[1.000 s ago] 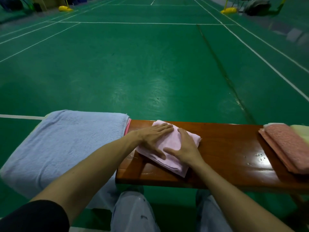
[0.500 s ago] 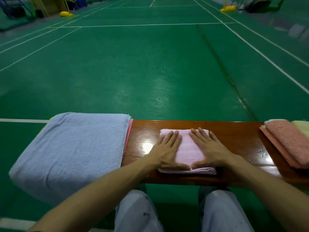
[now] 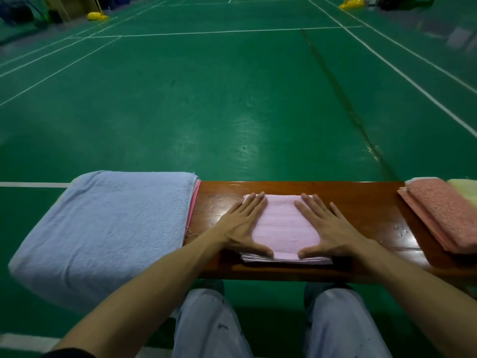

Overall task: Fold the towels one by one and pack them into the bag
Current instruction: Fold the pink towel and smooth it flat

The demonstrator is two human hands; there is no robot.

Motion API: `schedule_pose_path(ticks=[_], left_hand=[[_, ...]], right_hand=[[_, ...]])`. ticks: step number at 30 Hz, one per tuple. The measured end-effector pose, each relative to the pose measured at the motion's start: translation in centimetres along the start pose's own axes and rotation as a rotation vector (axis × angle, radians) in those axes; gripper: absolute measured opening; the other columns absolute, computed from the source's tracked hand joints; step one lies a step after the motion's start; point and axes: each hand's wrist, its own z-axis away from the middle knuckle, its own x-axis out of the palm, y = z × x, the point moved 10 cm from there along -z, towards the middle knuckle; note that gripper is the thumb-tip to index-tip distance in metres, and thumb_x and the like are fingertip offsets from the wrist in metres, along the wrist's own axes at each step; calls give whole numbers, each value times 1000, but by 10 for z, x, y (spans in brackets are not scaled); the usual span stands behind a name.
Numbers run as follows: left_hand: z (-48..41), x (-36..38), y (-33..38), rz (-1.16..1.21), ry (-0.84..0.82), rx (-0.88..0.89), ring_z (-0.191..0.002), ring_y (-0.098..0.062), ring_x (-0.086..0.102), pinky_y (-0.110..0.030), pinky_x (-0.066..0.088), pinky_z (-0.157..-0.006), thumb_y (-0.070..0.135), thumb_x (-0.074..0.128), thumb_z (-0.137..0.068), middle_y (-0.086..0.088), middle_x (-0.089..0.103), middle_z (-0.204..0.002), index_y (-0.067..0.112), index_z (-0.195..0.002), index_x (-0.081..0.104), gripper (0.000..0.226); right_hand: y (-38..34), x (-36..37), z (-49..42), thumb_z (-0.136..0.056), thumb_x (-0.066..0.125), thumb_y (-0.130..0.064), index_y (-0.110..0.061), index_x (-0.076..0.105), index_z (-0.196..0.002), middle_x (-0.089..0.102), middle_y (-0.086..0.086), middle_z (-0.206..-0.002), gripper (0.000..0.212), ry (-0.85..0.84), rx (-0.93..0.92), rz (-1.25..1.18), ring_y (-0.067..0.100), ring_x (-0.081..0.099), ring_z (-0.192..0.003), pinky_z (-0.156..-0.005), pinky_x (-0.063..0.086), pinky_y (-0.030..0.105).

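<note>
A folded light pink towel (image 3: 282,228) lies square on the brown wooden bench (image 3: 361,202), straight in front of me. My left hand (image 3: 244,224) presses flat on its left edge with straight fingers. My right hand (image 3: 326,227) presses flat on its right edge the same way. Both thumbs point inward along the towel's near edge. No bag is in view.
A large light blue towel (image 3: 108,228) drapes over the bench's left end, with a pink edge (image 3: 195,200) showing under it. Folded salmon towels (image 3: 444,215) and a pale yellow one (image 3: 464,188) lie at the right end. Green court floor lies beyond the bench.
The pink towel went from lying askew to lying square on the bench. Both hands moved from its top onto its left and right edges and now lie flat and slightly further apart.
</note>
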Motion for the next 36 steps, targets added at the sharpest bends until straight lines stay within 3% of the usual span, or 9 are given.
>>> schedule_pose_path(ticks=[11,13,15,17,19,21,24,30,36], left_hand=[[-4,-2,-6,-55,-113,-43,-144,-14,-22,-46,-14,-114,89,45,-68,0,-28,-156,18,-150,-22,128],[-6,-23,-7,38,-78,-68,-148,-16,-4,-46,-5,-115,80,51,-75,1,-11,-161,19,-154,-7,116],[-10,-60,-18,251,103,-154,-144,-19,25,-39,18,-116,59,61,-84,-2,19,-159,18,-153,17,92],[-9,-90,-39,514,325,-333,-122,-22,53,-37,42,-104,41,62,-90,-6,47,-144,12,-142,40,63],[-10,-81,-51,901,373,-511,-91,-21,65,-35,53,-82,31,57,-95,-10,55,-127,6,-133,48,46],[-12,-50,-45,1243,264,-649,-71,-20,64,-36,55,-71,28,54,-97,-11,55,-112,2,-126,49,38],[-10,-31,-42,1266,234,-714,-72,-21,57,-34,52,-67,29,54,-98,-10,54,-99,1,-117,52,34],[-9,-31,-49,1207,182,-721,-77,-24,52,-44,56,-85,26,58,-95,-10,47,-91,3,-101,57,24],[-10,-53,-43,1095,301,-626,-59,-22,61,-45,57,-71,10,54,-96,-16,62,-90,2,-109,54,15]], right_hand=[[1,-4,1,-33,16,-109,-37,-27,-148,-39,-9,-152,142,-79,33,-54,14,-30,-144,-117,-11,60],[4,-31,2,-51,44,-98,-32,-2,-156,-17,-9,-161,132,22,74,-231,14,-10,-150,-120,1,59],[17,-75,7,-75,71,-62,-23,29,-152,23,3,-161,95,339,156,-453,21,27,-144,-118,26,48],[31,-100,11,-86,73,-37,-17,46,-141,47,7,-144,65,551,276,-658,23,54,-121,-103,45,39],[33,-91,1,-90,69,-29,-16,46,-138,47,8,-142,55,491,352,-971,25,68,-88,-76,55,34],[24,-66,-9,-92,67,-30,-17,38,-141,41,11,-147,58,327,413,-1207,26,70,-68,-56,54,31],[22,-43,-11,-94,65,-32,-19,30,-144,39,19,-146,62,222,497,-1309,24,69,-66,-52,54,30],[29,-35,-11,-95,63,-26,-17,35,-135,47,14,-120,49,247,535,-1391,22,66,-61,-51,57,30],[39,-44,-8,-93,65,-14,-10,41,-122,55,20,-113,38,400,528,-1550,28,65,-64,-54,60,33]])
